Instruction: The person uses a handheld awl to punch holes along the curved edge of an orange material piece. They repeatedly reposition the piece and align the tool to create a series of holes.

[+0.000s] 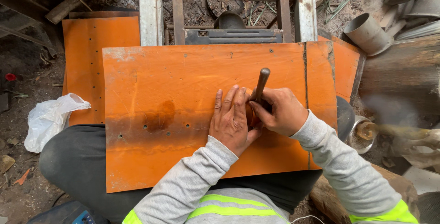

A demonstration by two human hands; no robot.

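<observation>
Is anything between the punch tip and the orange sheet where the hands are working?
Nothing visible. The right hand grips the dark metal punch upright over the orange sheet, and the left hand lies flat beside it. The fingers hide the tip itself, so contact cannot be confirmed.

2 hands: left hand (pixel 233 118), right hand (pixel 280 111). 1 metal punch (pixel 261 84). 3 orange sheets approx: near one (pixel 183 95), far left (pixel 98 40), far right (pixel 347 66). 1 white plastic bag (pixel 48 119) left. 1 grey pipe (pixel 366 33) far right.

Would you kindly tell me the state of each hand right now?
Left hand: open, fingers flat on the orange metal sheet.
Right hand: closed in a grip on the dark metal punch.
</observation>
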